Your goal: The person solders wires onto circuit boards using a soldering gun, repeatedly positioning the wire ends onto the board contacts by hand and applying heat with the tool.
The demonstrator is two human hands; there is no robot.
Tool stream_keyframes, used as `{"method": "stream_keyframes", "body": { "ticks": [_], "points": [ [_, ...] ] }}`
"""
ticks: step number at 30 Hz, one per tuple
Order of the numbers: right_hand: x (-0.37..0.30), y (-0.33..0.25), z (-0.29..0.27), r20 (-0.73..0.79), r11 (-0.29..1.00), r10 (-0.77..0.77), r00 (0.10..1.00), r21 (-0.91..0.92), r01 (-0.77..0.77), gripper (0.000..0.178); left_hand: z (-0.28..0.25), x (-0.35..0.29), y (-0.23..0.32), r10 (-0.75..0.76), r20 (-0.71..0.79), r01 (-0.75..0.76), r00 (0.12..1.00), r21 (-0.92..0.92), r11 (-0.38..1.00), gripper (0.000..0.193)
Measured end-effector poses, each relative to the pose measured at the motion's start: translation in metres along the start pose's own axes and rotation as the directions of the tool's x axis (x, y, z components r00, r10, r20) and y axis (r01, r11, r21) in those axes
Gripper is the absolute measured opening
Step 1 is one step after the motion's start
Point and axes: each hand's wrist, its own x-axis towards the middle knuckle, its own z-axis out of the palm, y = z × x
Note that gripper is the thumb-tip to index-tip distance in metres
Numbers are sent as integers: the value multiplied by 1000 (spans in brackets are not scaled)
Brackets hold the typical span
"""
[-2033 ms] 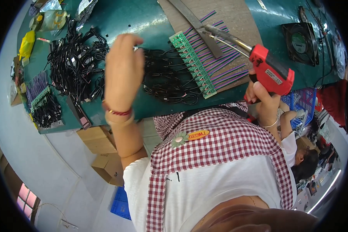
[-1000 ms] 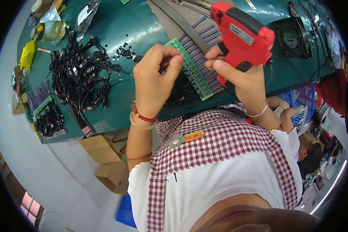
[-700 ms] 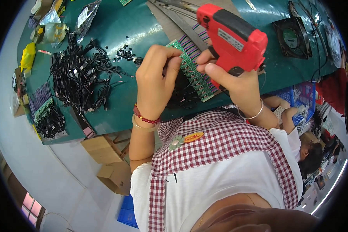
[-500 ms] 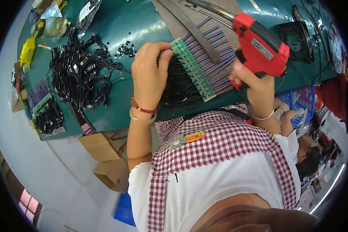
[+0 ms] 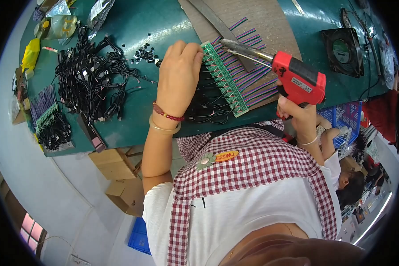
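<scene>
My right hand (image 5: pixel 300 116) is wrapped round the handle of a red and black soldering gun (image 5: pixel 307 84). Its metal tip and thin feed tube point left, over the upper end of a green strip of small circuit boards (image 5: pixel 226 83); contact cannot be made out. Purple, green and black wires (image 5: pixel 254 87) fan out from the strip's right side, and black cables (image 5: pixel 207 103) lie along its left. My left hand (image 5: pixel 177 71) is closed in a pinch at the strip's upper left corner. Whatever its fingertips hold is hidden.
A flat metal bar (image 5: pixel 215 23) lies across the wires on a brown board (image 5: pixel 277 29). Left are a heap of black cables (image 5: pixel 86 75), small black connectors (image 5: pixel 145 54) and another wired strip (image 5: pixel 46 117). A black fan (image 5: pixel 341 52) stands right. Another person (image 5: pixel 350 179) sits beyond.
The soldering gun has swung down and its tip has come to the strip's upper end. My left hand has shifted slightly right and up, still pinching near the strip's corner.
</scene>
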Motion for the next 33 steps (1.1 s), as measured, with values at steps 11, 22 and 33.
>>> {"method": "stream_keyframes", "body": {
  "ticks": [11, 22, 33],
  "points": [
    [2, 4, 6, 31, 998, 25, 999, -54, -23, 24, -8, 11, -6, -52, 162, 53, 985, -2, 999, 9],
    [-1, 10, 5, 2, 992, 27, 1000, -120, -26, 15, -12, 22, -12, 35, 264, -34, 964, -9, 999, 13],
    [-4, 9, 5, -18, 982, -1, 1000, -187, -2, 15, -12, 29, -13, 65, 278, -64, 958, -11, 998, 17]
  ]
}}
